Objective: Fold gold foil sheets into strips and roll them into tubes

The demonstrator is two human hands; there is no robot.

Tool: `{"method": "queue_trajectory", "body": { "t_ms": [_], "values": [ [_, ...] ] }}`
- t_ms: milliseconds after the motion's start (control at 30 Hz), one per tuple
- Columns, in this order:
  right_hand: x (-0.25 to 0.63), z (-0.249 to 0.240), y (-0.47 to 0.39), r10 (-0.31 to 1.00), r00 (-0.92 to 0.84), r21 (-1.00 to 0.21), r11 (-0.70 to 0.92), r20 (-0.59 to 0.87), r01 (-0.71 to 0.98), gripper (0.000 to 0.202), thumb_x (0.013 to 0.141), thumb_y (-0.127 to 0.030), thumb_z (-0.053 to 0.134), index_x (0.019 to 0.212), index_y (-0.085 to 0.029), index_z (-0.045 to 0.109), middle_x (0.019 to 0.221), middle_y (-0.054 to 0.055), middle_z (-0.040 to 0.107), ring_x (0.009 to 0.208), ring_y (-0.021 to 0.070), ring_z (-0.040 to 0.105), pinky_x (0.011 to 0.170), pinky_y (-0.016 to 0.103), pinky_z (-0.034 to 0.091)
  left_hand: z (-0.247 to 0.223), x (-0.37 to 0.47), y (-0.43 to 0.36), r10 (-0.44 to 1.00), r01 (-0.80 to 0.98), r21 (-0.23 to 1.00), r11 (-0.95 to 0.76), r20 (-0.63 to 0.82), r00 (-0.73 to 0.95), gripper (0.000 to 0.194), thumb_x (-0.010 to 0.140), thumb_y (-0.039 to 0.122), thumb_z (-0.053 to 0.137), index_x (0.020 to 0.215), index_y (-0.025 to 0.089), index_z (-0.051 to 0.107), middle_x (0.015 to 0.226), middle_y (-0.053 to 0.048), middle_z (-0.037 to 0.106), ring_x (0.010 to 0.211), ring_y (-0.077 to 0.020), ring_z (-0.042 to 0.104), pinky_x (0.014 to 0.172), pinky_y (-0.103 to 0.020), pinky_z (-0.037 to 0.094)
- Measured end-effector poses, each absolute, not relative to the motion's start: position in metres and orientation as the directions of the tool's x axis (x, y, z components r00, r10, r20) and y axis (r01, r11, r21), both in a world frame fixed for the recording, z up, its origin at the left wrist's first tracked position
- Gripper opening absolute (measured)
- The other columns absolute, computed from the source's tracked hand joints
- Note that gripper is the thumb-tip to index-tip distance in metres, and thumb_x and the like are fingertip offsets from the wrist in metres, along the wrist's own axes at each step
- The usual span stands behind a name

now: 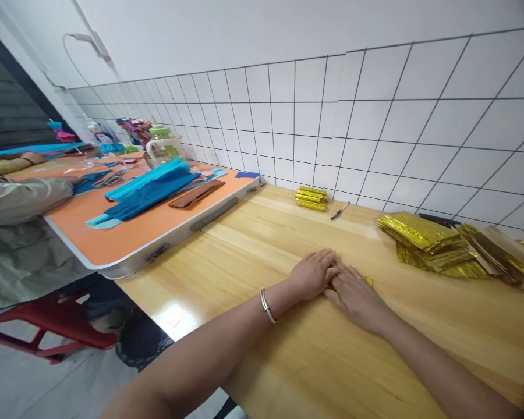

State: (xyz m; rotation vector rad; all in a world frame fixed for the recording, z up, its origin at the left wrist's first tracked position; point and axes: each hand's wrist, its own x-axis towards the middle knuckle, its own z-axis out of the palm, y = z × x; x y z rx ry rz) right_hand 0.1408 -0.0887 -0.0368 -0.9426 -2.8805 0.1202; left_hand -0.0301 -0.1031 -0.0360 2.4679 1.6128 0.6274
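My left hand, with a bracelet at the wrist, lies palm down on the wooden table, fingers stretched out. Beside it and touching it, my right hand presses flat, its fingers also extended. A bit of shiny gold foil shows under the right hand; most of it is covered. Toward the wall sit several small gold foil rolls and a pen. Off to the right is a stack of flat gold foil sheets.
A raised orange-topped folding table adjoins on the left, bearing blue fabric-like material, brown strips, scissors and a green-lidded jug. Another person's sleeve reaches over it. A red stool stands below. A tiled wall bounds the back.
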Motion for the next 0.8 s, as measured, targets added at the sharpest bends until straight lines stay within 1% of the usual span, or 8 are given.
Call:
{"method": "queue_trajectory", "body": {
  "t_ms": [67,133,200,267,433,500,633,800],
  "values": [
    [0.141,-0.039,-0.088,0.601,-0.795,-0.101,0.799,0.085,0.593,0.062,0.092,-0.052,0.023,0.142,-0.016,0.029,0.149,0.01,0.024,0.137,0.0241,0.019,0.11,0.045,0.017,-0.039,-0.04,-0.107,0.904,0.878,0.258,-0.404,0.261,0.339,0.05,0.096,0.043,0.019,0.137,0.016,0.03,0.143,-0.011,0.036,0.133,-0.0196,0.03,0.108,-0.039,0.025],
    [0.142,-0.041,-0.087,0.606,-0.791,-0.097,0.795,0.087,0.598,0.064,0.092,-0.054,0.02,0.144,-0.016,0.023,0.15,0.009,0.02,0.137,0.0227,0.017,0.111,0.044,0.016,-0.041,-0.048,-0.112,0.901,0.89,0.201,-0.409,0.242,0.36,0.054,0.096,0.047,0.019,0.14,0.016,0.026,0.145,-0.011,0.032,0.135,-0.0205,0.027,0.108,-0.039,0.022],
    [0.142,-0.042,-0.086,0.609,-0.789,-0.094,0.793,0.083,0.602,0.065,0.092,-0.055,0.018,0.145,-0.016,0.02,0.15,0.009,0.019,0.137,0.0223,0.017,0.111,0.044,0.016,-0.04,-0.053,-0.117,0.89,0.887,0.152,-0.436,0.218,0.4,0.06,0.094,0.051,0.019,0.142,0.015,0.021,0.146,-0.012,0.029,0.136,-0.0213,0.023,0.109,-0.039,0.02],
    [0.143,-0.043,-0.086,0.613,-0.786,-0.09,0.79,0.078,0.607,0.066,0.092,-0.056,0.017,0.144,-0.016,0.021,0.15,0.009,0.019,0.137,0.0226,0.017,0.111,0.044,0.016,-0.038,-0.055,-0.122,0.879,0.879,0.116,-0.462,0.192,0.437,0.062,0.094,0.052,0.02,0.143,0.016,0.017,0.148,-0.01,0.025,0.137,-0.0213,0.021,0.11,-0.039,0.017],
    [0.143,-0.043,-0.086,0.625,-0.778,-0.102,0.78,0.064,0.618,0.07,0.091,-0.058,0.016,0.144,-0.012,0.023,0.149,0.012,0.02,0.137,0.0237,0.017,0.111,0.043,0.016,-0.033,-0.054,-0.129,0.876,0.887,0.039,-0.46,0.187,0.445,0.06,0.094,0.046,0.027,0.145,0.019,0.01,0.151,-0.008,0.013,0.14,-0.0221,0.007,0.112,-0.043,0.009],
    [0.143,-0.042,-0.087,0.619,-0.782,-0.114,0.784,0.071,0.611,0.069,0.091,-0.057,0.017,0.144,-0.014,0.022,0.149,0.011,0.022,0.137,0.0234,0.016,0.111,0.043,0.016,-0.03,-0.053,-0.132,0.86,0.868,0.04,-0.494,0.168,0.482,0.06,0.094,0.043,0.029,0.145,0.02,0.008,0.152,-0.007,0.011,0.14,-0.0214,0.007,0.112,-0.042,0.009],
    [0.143,-0.036,-0.089,0.607,-0.79,-0.131,0.793,0.089,0.595,0.069,0.09,-0.059,0.02,0.144,-0.016,0.021,0.15,0.01,0.02,0.138,0.023,0.013,0.112,0.043,0.015,-0.023,-0.055,-0.137,0.816,0.809,0.105,-0.578,0.101,0.57,0.061,0.094,0.04,0.028,0.145,0.018,0.005,0.152,-0.008,0.011,0.139,-0.0199,0.014,0.112,-0.036,0.015],
    [0.145,-0.035,-0.09,0.602,-0.795,-0.123,0.797,0.072,0.592,0.072,0.089,-0.06,0.022,0.145,-0.014,0.019,0.15,0.011,0.017,0.138,0.0246,0.012,0.111,0.044,0.015,-0.016,-0.057,-0.143,0.81,0.801,0.123,-0.587,0.077,0.582,0.064,0.093,0.044,0.03,0.145,0.014,0.007,0.152,-0.01,0.01,0.139,-0.0236,0.011,0.113,-0.038,0.014]
  ]
}}
